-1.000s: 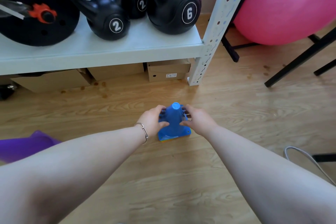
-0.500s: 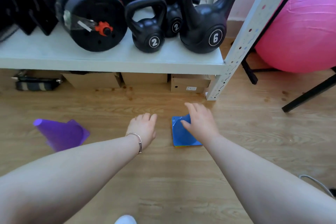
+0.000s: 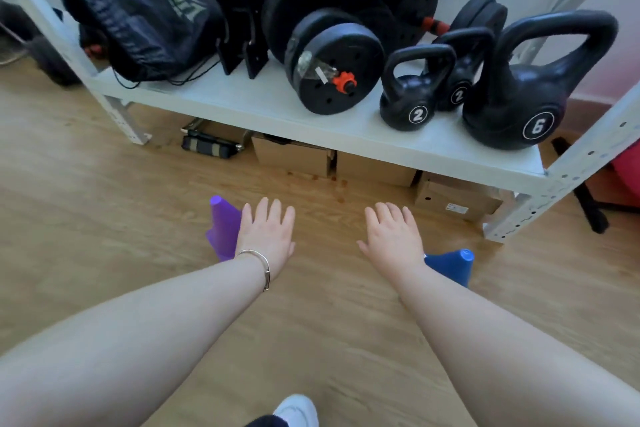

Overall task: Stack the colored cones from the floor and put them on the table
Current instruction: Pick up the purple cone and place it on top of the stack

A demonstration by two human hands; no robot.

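Both hands reach out over the pale wood-plank floor [image 3: 104, 218] in the middle of the frame, palms down, fingers spread and empty. The left hand [image 3: 266, 234] sits in front of a purple plastic cone [image 3: 223, 229], hiding its right edge; whether skin touches plastic cannot be told. The cone appears to lie tipped, with its narrow tip pointing toward the upper left. The right hand [image 3: 393, 237] hovers left of a blue plastic cone [image 3: 453, 265], which shows at centre right just behind the wrist, its flat round tip toward the right. The two cones lie well apart, both on the floor in front of a white metal shelf [image 3: 263, 104] loaded with black kettlebells [image 3: 415, 104]. No table is in view.

The cones look like thin, hollow moulded plastic, so they should be light, fairly stiff and a little slick. A sensible hold is around the tapered body below the tip, fingers wrapped, or by the square base edge. One hand per cone should be enough, and stacking likely means slipping one over the other's tip.
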